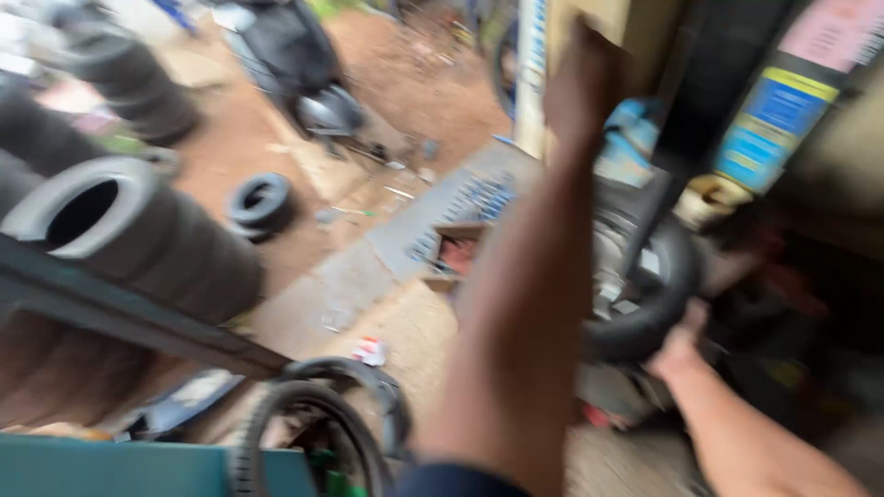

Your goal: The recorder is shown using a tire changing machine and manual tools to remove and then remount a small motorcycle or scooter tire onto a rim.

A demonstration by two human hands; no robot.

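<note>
Everything is smeared by motion, so fine detail is lost. Nearest, the right hand (680, 345) cups the lower edge of a small black tyre (645, 294), its grip curled against the rubber; how tightly it closes I cannot tell. The tyre hangs upright in front of a grey machine, most of which is hidden behind the left forearm. The left hand (582, 83) is raised above the tyre, against a pale post (532, 74); it shows only as a dark blur, so I cannot tell whether its grip is spread or closed.

Left of the tyre and below it, a thin tyre (308, 428) leans at the bottom edge, partly cut off, with a teal table (110, 469) edge beside it. Further left lies a stack of large tyres (138, 235) on its side. Beyond that, one small loose tyre (261, 202) lies on the red dirt. Farthest, a parked scooter (304, 74) stands, its top cut off.
</note>
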